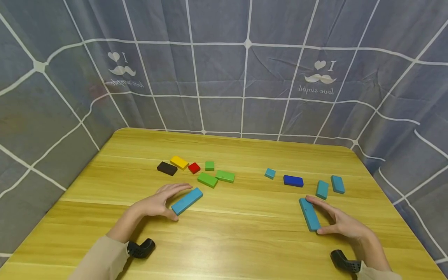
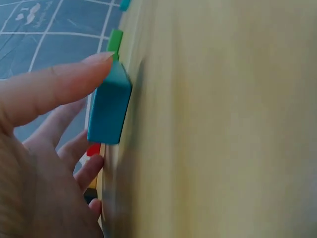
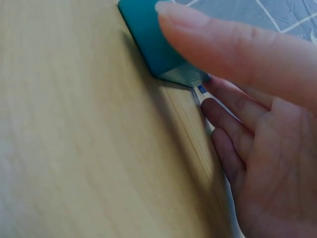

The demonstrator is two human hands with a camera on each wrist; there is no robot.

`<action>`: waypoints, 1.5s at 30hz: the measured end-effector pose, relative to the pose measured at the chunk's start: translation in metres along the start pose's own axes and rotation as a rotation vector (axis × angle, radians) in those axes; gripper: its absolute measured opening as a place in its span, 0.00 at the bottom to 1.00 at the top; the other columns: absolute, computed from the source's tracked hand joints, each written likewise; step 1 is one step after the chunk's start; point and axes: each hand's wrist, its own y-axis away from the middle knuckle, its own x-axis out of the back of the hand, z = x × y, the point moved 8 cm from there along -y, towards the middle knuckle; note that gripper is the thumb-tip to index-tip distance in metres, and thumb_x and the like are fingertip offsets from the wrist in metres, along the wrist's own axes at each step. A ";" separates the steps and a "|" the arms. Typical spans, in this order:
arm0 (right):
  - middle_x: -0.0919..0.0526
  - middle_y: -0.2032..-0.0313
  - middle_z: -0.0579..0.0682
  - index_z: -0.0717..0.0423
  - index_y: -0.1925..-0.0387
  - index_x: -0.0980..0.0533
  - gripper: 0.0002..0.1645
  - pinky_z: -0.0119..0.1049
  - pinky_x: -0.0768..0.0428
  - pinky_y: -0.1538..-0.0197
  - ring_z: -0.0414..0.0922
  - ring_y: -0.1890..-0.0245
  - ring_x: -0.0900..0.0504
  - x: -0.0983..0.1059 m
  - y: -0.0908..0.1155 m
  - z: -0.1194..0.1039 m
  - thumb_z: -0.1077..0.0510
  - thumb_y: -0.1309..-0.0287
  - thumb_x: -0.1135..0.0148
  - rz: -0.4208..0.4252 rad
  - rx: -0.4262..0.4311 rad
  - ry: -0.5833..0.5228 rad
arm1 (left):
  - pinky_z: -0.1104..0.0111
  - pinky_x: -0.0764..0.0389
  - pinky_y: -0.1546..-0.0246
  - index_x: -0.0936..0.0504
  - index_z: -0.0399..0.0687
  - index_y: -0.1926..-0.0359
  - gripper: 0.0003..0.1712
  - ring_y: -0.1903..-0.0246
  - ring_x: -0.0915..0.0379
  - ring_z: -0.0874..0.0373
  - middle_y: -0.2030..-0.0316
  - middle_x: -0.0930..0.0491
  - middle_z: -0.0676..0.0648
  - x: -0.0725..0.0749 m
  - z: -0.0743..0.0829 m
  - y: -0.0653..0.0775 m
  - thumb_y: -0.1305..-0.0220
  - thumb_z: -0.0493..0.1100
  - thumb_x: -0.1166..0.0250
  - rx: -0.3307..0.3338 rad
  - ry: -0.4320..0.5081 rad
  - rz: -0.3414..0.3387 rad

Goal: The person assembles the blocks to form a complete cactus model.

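Note:
In the head view, a long blue block [image 1: 187, 201] lies slantwise on the table beside my left hand [image 1: 159, 202]. The thumb is right at its near end, while the spread forefinger reaches toward the far end with a small gap. In the left wrist view the thumb [image 2: 59, 87] overlaps the block's [image 2: 109, 109] upper part. Farther right, my right hand [image 1: 343, 222] holds a second long blue block [image 1: 309, 214] lengthwise, forefinger at its far end and thumb at its near end. The right wrist view shows that thumb [image 3: 223, 47] across the teal-looking block [image 3: 151, 42].
Behind the left hand lie a black block [image 1: 167, 168], a yellow block [image 1: 179, 162], a red block [image 1: 194, 168] and several green blocks [image 1: 207, 179]. Beyond the right hand are a dark blue block [image 1: 293, 181] and several light blue blocks [image 1: 322, 189]. A grey curtain [image 1: 224, 70] surrounds the wooden table [image 1: 245, 249].

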 end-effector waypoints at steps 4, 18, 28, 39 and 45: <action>0.62 0.35 0.74 0.67 0.32 0.56 0.49 0.14 0.51 0.44 0.24 0.35 0.55 0.001 0.000 0.001 0.72 0.50 0.40 0.005 -0.002 -0.001 | 0.33 0.59 0.47 0.43 0.50 0.32 0.56 0.36 0.61 0.35 0.33 0.51 0.38 -0.001 -0.002 -0.005 0.67 0.42 0.29 0.054 -0.028 -0.081; 0.61 0.34 0.73 0.66 0.31 0.56 0.49 0.14 0.51 0.44 0.24 0.35 0.55 0.000 0.000 0.003 0.72 0.50 0.40 0.005 -0.018 -0.019 | 0.37 0.55 0.46 0.45 0.53 0.31 0.59 0.37 0.61 0.36 0.32 0.53 0.41 -0.006 0.001 -0.019 0.67 0.52 0.25 0.091 -0.165 -0.134; 0.62 0.35 0.74 0.66 0.31 0.57 0.49 0.14 0.52 0.45 0.23 0.35 0.56 0.001 0.000 0.001 0.72 0.50 0.40 0.012 -0.011 0.001 | 0.38 0.57 0.44 0.47 0.48 0.33 0.64 0.37 0.59 0.37 0.34 0.50 0.38 -0.008 0.001 -0.019 0.69 0.62 0.24 0.062 -0.152 -0.048; 0.64 0.32 0.68 0.63 0.30 0.60 0.52 0.12 0.53 0.45 0.19 0.36 0.57 0.000 0.001 0.006 0.71 0.49 0.39 0.032 -0.090 -0.026 | 0.36 0.59 0.44 0.45 0.42 0.33 0.60 0.36 0.60 0.36 0.35 0.50 0.37 -0.005 -0.002 -0.015 0.66 0.55 0.25 0.041 -0.044 -0.057; 0.63 0.33 0.70 0.65 0.31 0.59 0.52 0.12 0.53 0.46 0.19 0.37 0.56 0.000 -0.001 0.004 0.70 0.50 0.38 0.051 -0.085 0.002 | 0.39 0.55 0.44 0.42 0.43 0.36 0.57 0.38 0.55 0.39 0.38 0.44 0.41 -0.003 -0.003 -0.016 0.67 0.56 0.23 0.041 -0.042 0.012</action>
